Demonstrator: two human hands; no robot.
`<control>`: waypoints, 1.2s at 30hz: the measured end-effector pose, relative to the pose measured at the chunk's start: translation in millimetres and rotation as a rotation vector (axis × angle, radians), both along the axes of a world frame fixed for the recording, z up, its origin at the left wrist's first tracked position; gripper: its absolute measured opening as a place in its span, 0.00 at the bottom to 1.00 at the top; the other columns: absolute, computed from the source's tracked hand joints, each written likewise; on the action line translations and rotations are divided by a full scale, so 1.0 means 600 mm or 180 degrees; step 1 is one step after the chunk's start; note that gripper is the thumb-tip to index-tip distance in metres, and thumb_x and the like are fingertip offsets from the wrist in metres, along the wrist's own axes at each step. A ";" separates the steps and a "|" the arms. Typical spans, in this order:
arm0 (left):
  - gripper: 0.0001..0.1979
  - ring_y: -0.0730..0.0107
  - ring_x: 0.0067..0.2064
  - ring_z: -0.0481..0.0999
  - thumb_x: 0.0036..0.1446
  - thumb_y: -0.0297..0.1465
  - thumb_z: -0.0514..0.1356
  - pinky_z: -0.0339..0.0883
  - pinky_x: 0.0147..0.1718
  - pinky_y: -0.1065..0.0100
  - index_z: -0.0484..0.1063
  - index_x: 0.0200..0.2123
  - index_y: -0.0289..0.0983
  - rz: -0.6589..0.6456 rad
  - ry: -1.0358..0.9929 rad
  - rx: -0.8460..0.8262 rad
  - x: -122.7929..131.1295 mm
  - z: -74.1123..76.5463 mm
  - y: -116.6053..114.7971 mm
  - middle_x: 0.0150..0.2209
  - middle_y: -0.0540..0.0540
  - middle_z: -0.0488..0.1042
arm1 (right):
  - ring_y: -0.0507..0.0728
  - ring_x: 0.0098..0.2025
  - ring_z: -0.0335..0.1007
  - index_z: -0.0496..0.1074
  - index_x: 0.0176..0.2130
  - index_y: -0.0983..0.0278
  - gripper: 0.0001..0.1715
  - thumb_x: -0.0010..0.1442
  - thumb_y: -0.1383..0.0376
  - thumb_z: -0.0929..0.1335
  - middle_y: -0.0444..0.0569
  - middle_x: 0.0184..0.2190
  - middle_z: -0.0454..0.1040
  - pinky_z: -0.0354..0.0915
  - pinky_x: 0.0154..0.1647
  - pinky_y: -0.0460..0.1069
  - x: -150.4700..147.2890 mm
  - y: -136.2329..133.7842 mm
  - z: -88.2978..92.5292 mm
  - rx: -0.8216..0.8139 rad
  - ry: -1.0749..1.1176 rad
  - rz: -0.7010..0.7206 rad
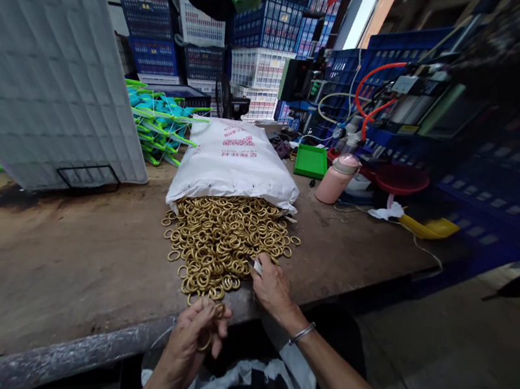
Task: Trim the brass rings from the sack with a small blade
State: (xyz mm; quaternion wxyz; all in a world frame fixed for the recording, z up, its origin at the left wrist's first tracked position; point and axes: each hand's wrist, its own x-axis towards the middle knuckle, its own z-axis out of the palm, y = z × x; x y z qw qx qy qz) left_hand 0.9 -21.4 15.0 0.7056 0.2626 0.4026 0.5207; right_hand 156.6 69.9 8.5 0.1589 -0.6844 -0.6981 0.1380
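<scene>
A pile of brass-coloured rings spills from the open mouth of a white sack lying on the worn wooden bench. My left hand is at the bench's near edge, fingers curled round a few rings. My right hand rests on the right side of the pile, fingers closed around a small white object, with a metal bracelet on the wrist. White plastic sheeting lies over my lap below the bench edge.
A grey tilted crate stands at the left, with green and blue plastic parts behind it. A pink bottle, green tray, red bowl and yellow scoop sit at the right. Stacked blue and white crates fill the back.
</scene>
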 end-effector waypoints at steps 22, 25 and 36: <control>0.14 0.82 0.19 0.61 0.46 0.37 0.63 0.48 0.13 0.79 0.61 0.24 0.35 0.0016 -0.0452 -0.0514 -0.003 -0.012 0.009 0.21 0.54 0.62 | 0.51 0.29 0.63 0.65 0.33 0.63 0.04 0.54 0.69 0.62 0.47 0.28 0.71 0.47 0.28 0.45 -0.007 -0.003 -0.013 0.0215 -0.0049 0.0227; 0.16 0.84 0.17 0.57 0.45 0.39 0.63 0.44 0.13 0.80 0.59 0.24 0.36 -0.0016 -0.0422 -0.0597 -0.004 -0.013 0.008 0.19 0.56 0.60 | 0.51 0.27 0.61 0.65 0.31 0.63 0.04 0.54 0.69 0.61 0.45 0.25 0.69 0.46 0.27 0.45 0.000 0.001 -0.018 0.0258 0.0098 0.0203; 0.16 0.84 0.16 0.55 0.44 0.39 0.63 0.40 0.13 0.79 0.58 0.25 0.37 -0.0123 -0.0246 -0.0621 -0.002 -0.018 0.010 0.18 0.57 0.58 | 0.50 0.22 0.55 0.63 0.24 0.63 0.07 0.52 0.67 0.61 0.43 0.19 0.64 0.45 0.24 0.45 0.028 0.007 -0.012 0.0389 0.0209 0.0075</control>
